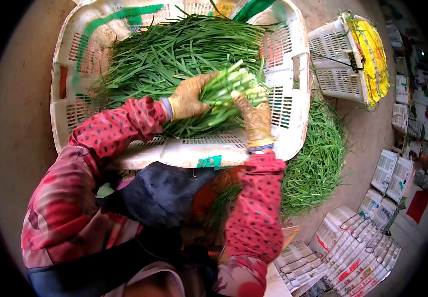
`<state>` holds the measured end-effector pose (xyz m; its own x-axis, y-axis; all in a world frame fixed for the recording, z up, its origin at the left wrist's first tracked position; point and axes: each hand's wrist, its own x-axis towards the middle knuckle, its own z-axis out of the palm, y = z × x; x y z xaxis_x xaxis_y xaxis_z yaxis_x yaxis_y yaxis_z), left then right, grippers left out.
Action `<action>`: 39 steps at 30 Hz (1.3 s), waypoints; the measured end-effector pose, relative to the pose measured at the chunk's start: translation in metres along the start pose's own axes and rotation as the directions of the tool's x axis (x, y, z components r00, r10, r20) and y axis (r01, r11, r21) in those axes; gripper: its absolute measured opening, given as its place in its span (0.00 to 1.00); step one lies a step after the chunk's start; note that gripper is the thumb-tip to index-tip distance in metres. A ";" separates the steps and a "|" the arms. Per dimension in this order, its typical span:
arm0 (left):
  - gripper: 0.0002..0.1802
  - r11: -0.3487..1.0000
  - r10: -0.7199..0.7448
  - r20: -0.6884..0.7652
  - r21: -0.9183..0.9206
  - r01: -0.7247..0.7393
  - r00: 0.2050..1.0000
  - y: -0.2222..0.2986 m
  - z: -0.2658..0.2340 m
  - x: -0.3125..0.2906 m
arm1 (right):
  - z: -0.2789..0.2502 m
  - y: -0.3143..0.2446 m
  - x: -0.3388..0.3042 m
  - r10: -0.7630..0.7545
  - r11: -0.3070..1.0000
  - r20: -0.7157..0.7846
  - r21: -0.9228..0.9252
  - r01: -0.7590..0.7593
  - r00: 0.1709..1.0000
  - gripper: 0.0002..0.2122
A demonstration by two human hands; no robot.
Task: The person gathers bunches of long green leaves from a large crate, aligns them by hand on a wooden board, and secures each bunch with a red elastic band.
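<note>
Leaves lie in a crate, another heap to its right.

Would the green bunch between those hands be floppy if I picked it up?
The green bunch may flop, as its leaves look thin. Its pale stalk ends look straighter, so could feel stiffer. One pokes out, so pieces might slip loose.

A white perforated plastic crate bore a thick layer of garlic chives, their long leaves running mostly left to right. The brownish floor carried a loose heap of green leaves, a smaller crate with yellow netting, and stacked white crates.
</note>
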<state>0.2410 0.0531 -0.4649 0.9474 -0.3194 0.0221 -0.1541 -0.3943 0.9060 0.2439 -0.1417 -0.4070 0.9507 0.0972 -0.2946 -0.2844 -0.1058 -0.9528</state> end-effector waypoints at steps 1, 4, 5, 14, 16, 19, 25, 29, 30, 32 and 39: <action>0.42 0.979 0.064 -0.025 0.196 -0.058 0.998 0.009 -0.005 -0.009 | 0.015 -0.007 0.003 0.005 0.965 0.006 0.262 -0.007 1.000 0.42; 0.48 0.927 0.125 0.035 0.353 -0.130 0.991 0.020 -0.009 -0.037 | 0.033 -0.020 0.000 -0.024 0.897 -0.111 0.436 0.071 0.993 0.37; 0.50 0.905 0.195 0.031 0.380 -0.192 0.980 0.017 -0.010 -0.044 | 0.039 -0.026 -0.003 -0.030 0.899 -0.099 0.432 0.070 0.995 0.37; 0.40 0.992 0.109 0.252 -0.085 -0.090 0.962 0.014 -0.029 -0.057 | 0.060 -0.023 -0.030 0.158 0.951 0.178 0.236 -0.198 0.971 0.40; 0.34 0.969 -0.025 0.263 -0.229 0.088 0.964 0.015 -0.030 -0.067 | 0.078 0.002 -0.028 0.029 0.942 0.065 0.333 -0.049 0.997 0.28; 0.35 0.984 -0.051 0.299 -0.149 0.100 0.953 0.026 -0.039 -0.075 | 0.081 -0.003 -0.035 -0.030 0.982 -0.049 0.187 0.038 0.998 0.13; 0.38 0.993 0.104 -0.145 0.074 -0.094 0.984 0.125 -0.112 -0.103 | 0.027 -0.040 -0.044 -0.223 0.882 -0.372 0.316 0.349 0.901 0.13; 0.39 0.517 -0.046 0.299 -0.809 0.279 0.953 0.180 -0.094 -0.149 | 0.010 -0.115 -0.096 -0.419 0.845 -0.496 0.096 0.527 0.761 0.11; 0.40 0.317 -0.032 0.393 -0.868 0.382 0.919 0.187 -0.079 -0.156 | 0.017 -0.135 -0.119 -0.495 0.818 -0.484 0.021 0.575 0.721 0.12; 0.40 -0.079 0.095 0.497 -0.860 0.504 0.862 0.183 -0.041 -0.163 | 0.017 -0.143 -0.157 -0.725 0.686 -0.353 -0.307 0.659 0.591 0.14; 0.23 -0.607 -0.006 0.609 -0.633 0.481 0.793 0.196 0.006 -0.190 | 0.067 -0.097 -0.287 -0.676 0.367 0.206 -0.738 0.566 0.708 0.17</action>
<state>0.0296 0.0313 -0.2934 0.5814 -0.7756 -0.2456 0.7266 0.6309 -0.2720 -0.0093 -0.0925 -0.2346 0.8394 0.3445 0.4205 0.5250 -0.7142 -0.4629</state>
